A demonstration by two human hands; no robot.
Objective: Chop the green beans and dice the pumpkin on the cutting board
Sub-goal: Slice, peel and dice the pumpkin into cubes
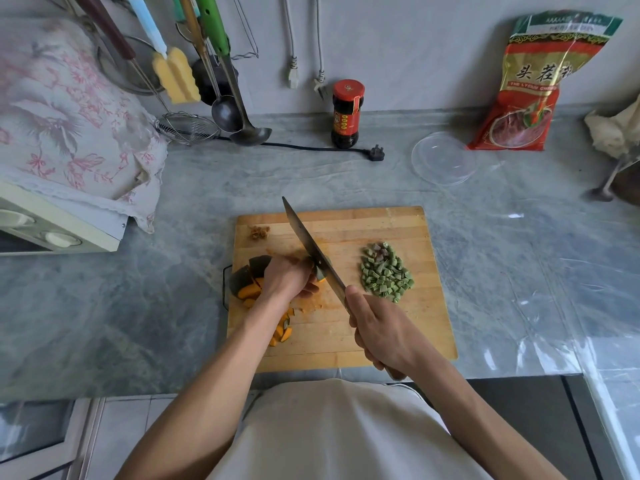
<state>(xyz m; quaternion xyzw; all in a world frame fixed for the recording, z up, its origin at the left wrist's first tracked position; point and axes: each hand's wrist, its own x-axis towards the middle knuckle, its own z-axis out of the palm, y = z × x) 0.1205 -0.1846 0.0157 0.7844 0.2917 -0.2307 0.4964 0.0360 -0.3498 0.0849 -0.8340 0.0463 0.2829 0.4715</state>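
Fingers of right hand (384, 332) grip one knife (313, 251); left hand (287, 278) fingers hold one pumpkin piece (320, 273).

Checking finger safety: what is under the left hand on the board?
The left hand presses a pumpkin piece where the knife cuts; more pumpkin shows left. The fingertips and the rest of that piece are hidden.

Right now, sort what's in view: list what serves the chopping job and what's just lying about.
In use: wooden cutting board, steel cleaver, dark-skinned orange pumpkin, chopped green beans, left hand, right hand.

Idle: dark sauce bottle, clear plastic lid, red snack bag.
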